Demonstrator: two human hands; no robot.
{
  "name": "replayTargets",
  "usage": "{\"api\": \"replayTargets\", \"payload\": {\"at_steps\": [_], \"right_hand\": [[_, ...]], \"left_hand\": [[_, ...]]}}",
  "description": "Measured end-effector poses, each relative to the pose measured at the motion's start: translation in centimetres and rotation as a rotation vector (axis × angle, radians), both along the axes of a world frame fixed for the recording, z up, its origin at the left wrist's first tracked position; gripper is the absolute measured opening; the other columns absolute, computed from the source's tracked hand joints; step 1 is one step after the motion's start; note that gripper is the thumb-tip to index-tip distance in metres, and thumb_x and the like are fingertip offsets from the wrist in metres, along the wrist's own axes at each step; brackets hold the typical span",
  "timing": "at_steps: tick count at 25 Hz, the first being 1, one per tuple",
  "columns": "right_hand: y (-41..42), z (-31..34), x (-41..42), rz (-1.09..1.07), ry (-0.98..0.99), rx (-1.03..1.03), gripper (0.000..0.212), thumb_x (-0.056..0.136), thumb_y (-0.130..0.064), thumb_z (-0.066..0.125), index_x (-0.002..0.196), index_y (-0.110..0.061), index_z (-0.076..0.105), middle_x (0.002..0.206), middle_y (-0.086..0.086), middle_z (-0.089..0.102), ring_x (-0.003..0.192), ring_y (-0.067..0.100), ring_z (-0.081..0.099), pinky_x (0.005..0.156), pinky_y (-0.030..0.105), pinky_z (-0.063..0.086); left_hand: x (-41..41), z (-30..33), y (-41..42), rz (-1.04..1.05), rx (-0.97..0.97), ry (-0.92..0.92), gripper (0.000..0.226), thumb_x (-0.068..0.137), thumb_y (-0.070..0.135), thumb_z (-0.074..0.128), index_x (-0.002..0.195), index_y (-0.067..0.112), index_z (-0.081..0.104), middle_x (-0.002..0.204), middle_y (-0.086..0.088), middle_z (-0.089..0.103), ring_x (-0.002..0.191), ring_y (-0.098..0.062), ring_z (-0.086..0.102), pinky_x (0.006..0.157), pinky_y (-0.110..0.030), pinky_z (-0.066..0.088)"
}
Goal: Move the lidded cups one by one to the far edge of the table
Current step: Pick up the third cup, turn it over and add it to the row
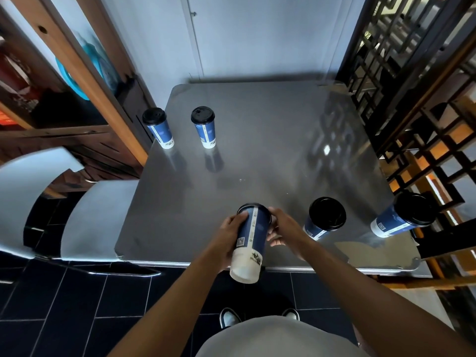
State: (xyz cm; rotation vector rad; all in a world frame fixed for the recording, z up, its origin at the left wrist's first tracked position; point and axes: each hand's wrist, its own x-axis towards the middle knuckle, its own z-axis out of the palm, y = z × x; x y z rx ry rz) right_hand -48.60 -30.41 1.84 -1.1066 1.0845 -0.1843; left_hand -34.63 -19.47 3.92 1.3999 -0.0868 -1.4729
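I hold a blue and white lidded cup (pixel 251 240) in the air above the near edge of the steel table (pixel 257 155), tilted with its base toward me. My left hand (pixel 229 235) grips its side. My right hand (pixel 280 228) holds it near the black lid, fingers curled round the rim. Two lidded cups (pixel 323 219) (pixel 401 219) stand at the near right of the table. Two more lidded cups (pixel 158 128) (pixel 204 127) stand at the left, further away.
A wooden shelf unit (pixel 85 81) stands to the left of the table, a dark lattice screen (pixel 417 81) to the right, a pale wall behind. A metal chair (pixel 77 202) sits at the near left. The floor has dark tiles.
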Motion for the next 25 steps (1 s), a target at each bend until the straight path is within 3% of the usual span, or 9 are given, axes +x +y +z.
{"api": "replayTargets", "payload": {"at_steps": [3,6,9,13,15,17,20,22,25], "right_hand": [[-0.5,1.2,-0.2,0.092,-0.015,-0.060,0.054,0.104,-0.057,0.034,0.108,-0.012,0.062,0.094,0.010,0.072,0.085,0.022,0.070,0.065,0.030,0.059],[-1.3,2.6,0.8,0.127,0.045,-0.253,0.039,0.102,-0.054,0.044,0.092,-0.020,0.059,0.091,0.005,0.065,0.081,0.017,0.064,0.067,0.026,0.056],[-2.1,2.7,1.7,0.233,0.164,-0.494,0.032,0.092,-0.057,0.057,0.098,-0.025,0.057,0.093,-0.004,0.064,0.086,0.016,0.061,0.074,0.028,0.049],[-1.7,1.6,2.3,0.464,0.231,-0.690,0.076,0.078,-0.056,0.068,0.146,-0.042,0.036,0.136,0.003,0.050,0.121,0.022,0.054,0.106,0.038,0.045],[-1.5,1.3,2.6,0.514,0.272,-0.727,0.084,0.073,-0.058,0.063,0.148,-0.054,0.024,0.135,-0.002,0.042,0.121,0.024,0.053,0.106,0.040,0.047],[-1.1,1.1,2.7,0.572,0.300,-0.774,0.080,0.071,-0.059,0.059,0.144,-0.056,0.027,0.128,-0.007,0.035,0.114,0.025,0.056,0.099,0.039,0.053],[0.2,0.7,2.5,0.701,0.368,-0.947,0.070,0.070,-0.062,0.054,0.136,-0.048,0.036,0.127,-0.006,0.034,0.104,0.026,0.058,0.082,0.031,0.052],[1.1,0.8,2.5,0.706,0.418,-1.039,0.064,0.071,-0.064,0.049,0.130,-0.042,0.039,0.122,-0.002,0.042,0.098,0.027,0.058,0.075,0.030,0.046],[1.4,1.0,3.1,0.642,0.549,-1.149,0.056,0.080,-0.069,0.041,0.123,-0.033,0.043,0.109,0.004,0.054,0.088,0.030,0.059,0.075,0.039,0.051]], "left_hand": [[0.6,-0.7,0.8,-0.162,-0.108,-0.352,0.056,0.087,0.028,0.079,0.136,0.034,0.052,0.115,-0.013,0.072,0.088,-0.024,0.077,0.070,-0.035,0.061],[0.8,-1.7,0.9,-0.178,-0.248,-0.592,0.067,0.075,0.020,0.085,0.128,0.048,0.054,0.117,0.003,0.070,0.096,-0.012,0.074,0.077,-0.026,0.061],[0.5,-2.8,-0.2,-0.133,-0.287,-0.616,0.085,0.070,0.012,0.089,0.139,0.041,0.048,0.123,0.012,0.067,0.103,-0.011,0.072,0.083,-0.026,0.060],[0.0,-5.4,-1.1,-0.171,-0.252,-0.636,0.085,0.068,0.010,0.088,0.135,0.038,0.046,0.121,0.011,0.068,0.108,-0.004,0.069,0.096,-0.034,0.058],[-0.2,-6.4,-1.1,-0.180,-0.218,-0.627,0.074,0.064,0.022,0.089,0.121,0.052,0.053,0.110,0.016,0.073,0.106,-0.009,0.071,0.094,-0.039,0.059],[-0.2,-6.8,-0.8,-0.244,-0.193,-0.652,0.072,0.063,0.030,0.089,0.116,0.062,0.053,0.110,0.021,0.073,0.104,-0.010,0.072,0.089,-0.035,0.061],[-0.3,-7.4,-0.8,-0.370,-0.203,-0.658,0.082,0.073,0.017,0.090,0.141,0.031,0.047,0.119,0.004,0.070,0.109,-0.015,0.069,0.091,-0.032,0.060],[-0.7,-7.2,-1.2,-0.423,-0.225,-0.710,0.076,0.079,0.013,0.085,0.143,0.017,0.044,0.118,-0.004,0.068,0.106,-0.022,0.068,0.088,-0.035,0.061],[-0.9,-7.3,-1.7,-0.508,-0.171,-0.832,0.064,0.084,0.011,0.080,0.137,0.017,0.046,0.127,-0.005,0.062,0.104,-0.003,0.065,0.087,-0.020,0.056]]}}
